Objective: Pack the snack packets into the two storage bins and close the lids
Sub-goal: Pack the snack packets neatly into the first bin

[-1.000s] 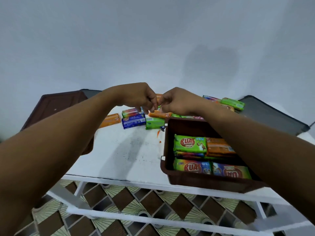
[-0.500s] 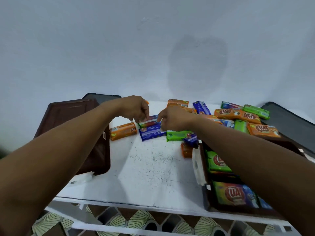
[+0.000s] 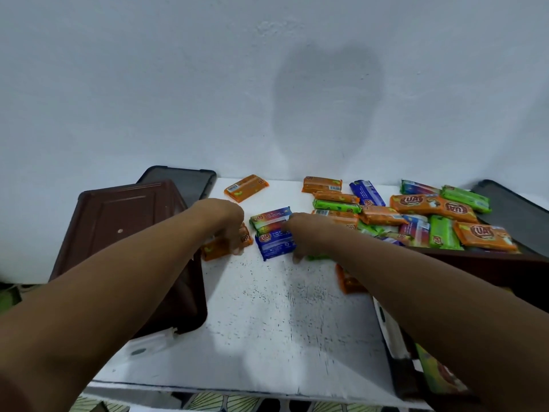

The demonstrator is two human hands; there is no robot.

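Left hand [image 3: 227, 226]: gripping 1 orange packet [image 3: 218, 248] on the table [image 3: 282, 307].
Right hand [image 3: 309, 237]: covering 1 green packet [image 3: 319, 257]; hold unclear.
Bins: 2 flanking; left bin [image 3: 124, 227] lidded, right bin [image 3: 475, 269] open.

"UAT" on orange packet [image 3: 415, 202], blue packet [image 3: 274, 243]
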